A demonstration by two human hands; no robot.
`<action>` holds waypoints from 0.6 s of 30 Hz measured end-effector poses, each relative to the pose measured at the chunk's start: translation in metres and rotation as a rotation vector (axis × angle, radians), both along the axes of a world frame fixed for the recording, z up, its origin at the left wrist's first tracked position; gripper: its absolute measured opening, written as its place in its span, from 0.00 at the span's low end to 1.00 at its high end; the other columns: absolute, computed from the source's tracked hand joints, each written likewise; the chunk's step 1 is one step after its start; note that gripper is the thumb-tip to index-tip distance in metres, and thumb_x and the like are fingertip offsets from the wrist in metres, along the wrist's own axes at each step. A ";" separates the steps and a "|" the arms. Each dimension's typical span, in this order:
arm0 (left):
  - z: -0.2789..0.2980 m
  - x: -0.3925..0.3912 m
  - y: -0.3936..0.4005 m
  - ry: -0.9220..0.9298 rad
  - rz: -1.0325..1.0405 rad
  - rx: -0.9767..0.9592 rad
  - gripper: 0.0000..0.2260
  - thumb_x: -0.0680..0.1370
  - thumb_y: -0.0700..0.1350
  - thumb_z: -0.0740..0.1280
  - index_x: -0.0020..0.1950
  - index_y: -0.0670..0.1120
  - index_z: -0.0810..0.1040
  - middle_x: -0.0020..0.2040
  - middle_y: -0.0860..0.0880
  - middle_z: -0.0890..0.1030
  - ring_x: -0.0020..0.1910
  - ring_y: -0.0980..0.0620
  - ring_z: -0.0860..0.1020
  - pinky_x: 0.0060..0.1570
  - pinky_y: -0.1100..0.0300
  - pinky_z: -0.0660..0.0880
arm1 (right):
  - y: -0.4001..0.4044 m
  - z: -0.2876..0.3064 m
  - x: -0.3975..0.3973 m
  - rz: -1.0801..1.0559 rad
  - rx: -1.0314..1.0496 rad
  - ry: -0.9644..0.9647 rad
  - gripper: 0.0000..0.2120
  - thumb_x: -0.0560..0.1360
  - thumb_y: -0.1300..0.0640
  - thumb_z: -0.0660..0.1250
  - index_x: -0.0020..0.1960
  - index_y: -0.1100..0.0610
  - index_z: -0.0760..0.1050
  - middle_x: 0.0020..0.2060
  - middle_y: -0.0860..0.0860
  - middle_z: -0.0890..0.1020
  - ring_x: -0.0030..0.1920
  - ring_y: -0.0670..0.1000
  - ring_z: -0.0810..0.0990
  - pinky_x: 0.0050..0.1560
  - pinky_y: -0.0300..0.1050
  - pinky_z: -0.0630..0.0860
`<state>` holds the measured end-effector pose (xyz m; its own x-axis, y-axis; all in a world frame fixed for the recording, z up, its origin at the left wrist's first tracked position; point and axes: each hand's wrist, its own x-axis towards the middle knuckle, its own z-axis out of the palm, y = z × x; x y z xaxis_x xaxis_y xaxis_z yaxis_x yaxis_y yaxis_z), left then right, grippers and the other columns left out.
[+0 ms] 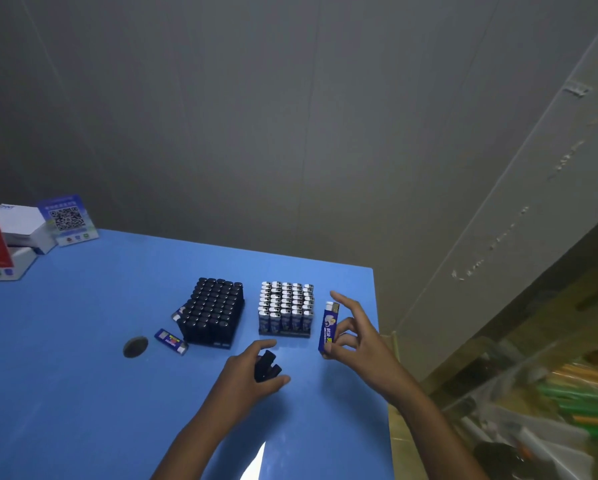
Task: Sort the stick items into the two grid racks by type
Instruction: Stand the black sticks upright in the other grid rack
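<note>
Holding blue printed lighter (329, 328), QR card (67, 219)

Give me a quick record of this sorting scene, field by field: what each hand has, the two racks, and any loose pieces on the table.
left hand: grips black stick items low over the blue table; left hand at
right hand: holds one blue lighter upright, beside the right rack; right hand at
left rack: black rack, filled with black items
right rack: rack of blue, silver-topped lighters
loose pieces: one blue lighter lying flat; another leaning at the black rack's left side
other: dark round hole in the table; boxes and a QR code card at far left
</note>
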<state>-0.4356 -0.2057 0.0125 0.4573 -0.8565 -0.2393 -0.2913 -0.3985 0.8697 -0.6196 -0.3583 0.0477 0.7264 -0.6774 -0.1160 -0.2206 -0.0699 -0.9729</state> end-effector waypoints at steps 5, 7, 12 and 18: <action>-0.004 0.021 -0.009 0.026 -0.016 -0.003 0.27 0.69 0.51 0.78 0.65 0.58 0.73 0.49 0.54 0.79 0.32 0.63 0.77 0.37 0.68 0.72 | -0.004 -0.002 0.023 -0.035 -0.109 0.037 0.24 0.75 0.63 0.72 0.65 0.42 0.73 0.44 0.53 0.79 0.41 0.53 0.84 0.52 0.52 0.83; -0.007 0.030 -0.011 0.040 -0.021 -0.001 0.26 0.69 0.50 0.78 0.65 0.57 0.73 0.48 0.54 0.80 0.32 0.63 0.77 0.37 0.68 0.72 | -0.008 -0.010 0.033 -0.101 -0.172 0.080 0.15 0.77 0.59 0.72 0.58 0.44 0.76 0.40 0.49 0.81 0.40 0.53 0.82 0.51 0.54 0.82; -0.013 0.051 -0.014 0.070 -0.021 -0.001 0.25 0.69 0.47 0.79 0.64 0.55 0.75 0.46 0.53 0.80 0.37 0.65 0.79 0.41 0.65 0.76 | -0.017 -0.030 0.056 -0.188 -0.326 0.137 0.07 0.76 0.59 0.72 0.48 0.48 0.80 0.42 0.44 0.84 0.45 0.43 0.82 0.45 0.36 0.76; -0.023 0.071 -0.017 0.073 -0.034 0.016 0.24 0.69 0.49 0.79 0.62 0.58 0.75 0.48 0.55 0.80 0.45 0.69 0.79 0.48 0.64 0.77 | -0.024 -0.060 0.081 -0.216 -0.482 0.204 0.07 0.73 0.62 0.74 0.47 0.52 0.80 0.39 0.45 0.80 0.42 0.46 0.79 0.43 0.38 0.76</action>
